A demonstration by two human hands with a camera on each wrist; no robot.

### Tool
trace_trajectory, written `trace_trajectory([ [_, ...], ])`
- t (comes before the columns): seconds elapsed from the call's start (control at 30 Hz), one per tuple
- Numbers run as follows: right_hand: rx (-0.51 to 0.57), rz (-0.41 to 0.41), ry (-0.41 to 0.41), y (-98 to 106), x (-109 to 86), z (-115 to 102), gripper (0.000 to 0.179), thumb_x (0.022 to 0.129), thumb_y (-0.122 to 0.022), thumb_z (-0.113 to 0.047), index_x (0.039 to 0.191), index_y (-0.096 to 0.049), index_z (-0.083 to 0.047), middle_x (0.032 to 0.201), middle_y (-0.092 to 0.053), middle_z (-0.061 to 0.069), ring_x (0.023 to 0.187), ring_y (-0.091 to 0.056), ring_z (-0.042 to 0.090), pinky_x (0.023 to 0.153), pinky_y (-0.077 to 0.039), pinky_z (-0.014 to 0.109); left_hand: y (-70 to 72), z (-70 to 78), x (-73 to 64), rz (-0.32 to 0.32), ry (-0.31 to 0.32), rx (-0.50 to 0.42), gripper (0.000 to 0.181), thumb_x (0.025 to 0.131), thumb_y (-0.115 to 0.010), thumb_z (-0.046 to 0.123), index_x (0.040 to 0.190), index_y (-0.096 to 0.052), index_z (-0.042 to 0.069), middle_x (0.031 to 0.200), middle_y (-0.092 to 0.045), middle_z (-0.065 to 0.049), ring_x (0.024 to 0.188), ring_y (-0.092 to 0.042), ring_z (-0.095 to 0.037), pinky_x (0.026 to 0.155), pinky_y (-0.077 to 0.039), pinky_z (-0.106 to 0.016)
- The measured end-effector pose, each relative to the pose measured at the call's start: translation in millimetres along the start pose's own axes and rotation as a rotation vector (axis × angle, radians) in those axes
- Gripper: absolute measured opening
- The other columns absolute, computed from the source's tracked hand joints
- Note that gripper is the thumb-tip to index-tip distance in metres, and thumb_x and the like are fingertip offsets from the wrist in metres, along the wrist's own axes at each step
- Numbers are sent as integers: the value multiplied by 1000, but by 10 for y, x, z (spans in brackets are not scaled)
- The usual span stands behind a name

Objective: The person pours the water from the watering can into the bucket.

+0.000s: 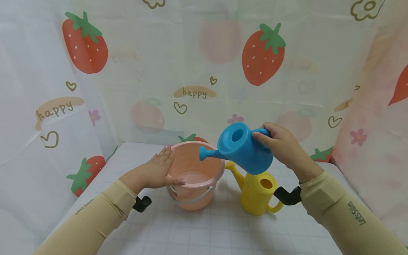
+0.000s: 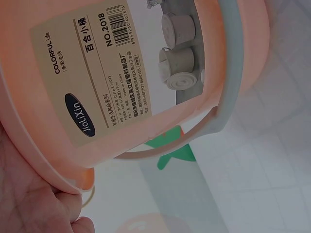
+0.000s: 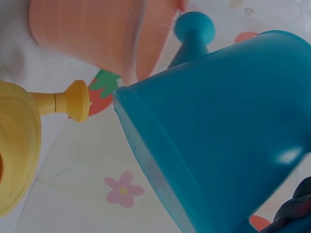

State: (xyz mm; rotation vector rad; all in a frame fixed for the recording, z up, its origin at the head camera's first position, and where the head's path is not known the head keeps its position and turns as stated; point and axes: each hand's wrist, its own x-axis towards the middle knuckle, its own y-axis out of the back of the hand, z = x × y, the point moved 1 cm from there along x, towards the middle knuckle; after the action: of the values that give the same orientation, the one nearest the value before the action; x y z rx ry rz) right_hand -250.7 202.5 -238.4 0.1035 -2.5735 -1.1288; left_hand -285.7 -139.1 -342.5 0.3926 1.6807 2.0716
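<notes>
My right hand (image 1: 280, 145) grips the handle of a blue watering can (image 1: 248, 152) and holds it up off the table. The can tilts to the left, its rose (image 1: 204, 153) over the inside of a peach-pink bucket (image 1: 194, 197). With fingers outstretched, my left hand (image 1: 156, 170) rests on the bucket's left rim, the thumb lying along the front of it. A paper label (image 2: 92, 73) shows on the bucket's side in the left wrist view. Below the blue can, a yellow watering can (image 1: 255, 198) stands upright on the table, right of the bucket.
A white checked cloth (image 1: 191, 233) covers the table. Behind and at both sides hang curtains (image 1: 153, 71) printed with strawberries, hearts and flowers. The bucket's pale handle (image 1: 194, 200) hangs down at its front. Black mounts (image 1: 141, 204) stick out below both sleeves.
</notes>
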Motion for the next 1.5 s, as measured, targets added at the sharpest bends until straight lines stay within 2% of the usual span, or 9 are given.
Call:
trace_trajectory([
  [0.33, -1, -1, -12, -3, -6, 5, 39, 93, -47, -44, 87, -48, -5, 83, -49, 13, 92, -51, 29, 83, -46, 48, 3, 11, -8, 1, 3, -7, 114, 75, -48, 73, 144, -1, -5, 150, 7, -22, 138, 6, -35, 109, -7, -53],
  [0.57, -8, -4, -12, -4, -11, 14, 39, 93, -47, -43, 87, -47, -5, 84, -51, 13, 92, -52, 29, 82, -46, 48, 13, 15, -17, 1, 2, 4, 118, 72, -44, 78, 144, -1, -5, 150, 7, -23, 138, 6, -35, 109, -8, -53],
  [0.83, -12, -8, -12, -8, -12, 5, 39, 93, -47, -43, 87, -48, -5, 85, -51, 13, 92, -52, 29, 82, -47, 49, 11, 15, -14, 1, 4, 7, 114, 75, -46, 74, 144, 0, -5, 150, 8, -22, 138, 6, -35, 109, -7, -53],
  [1.5, -17, -18, -17, -23, 2, 21, 37, 93, -48, -42, 90, -49, -5, 89, -54, 13, 94, -53, 30, 83, -46, 52, 16, 19, -20, -9, 6, -5, 115, 75, -46, 75, 144, 0, -5, 150, 8, -22, 138, 6, -34, 109, -7, -53],
])
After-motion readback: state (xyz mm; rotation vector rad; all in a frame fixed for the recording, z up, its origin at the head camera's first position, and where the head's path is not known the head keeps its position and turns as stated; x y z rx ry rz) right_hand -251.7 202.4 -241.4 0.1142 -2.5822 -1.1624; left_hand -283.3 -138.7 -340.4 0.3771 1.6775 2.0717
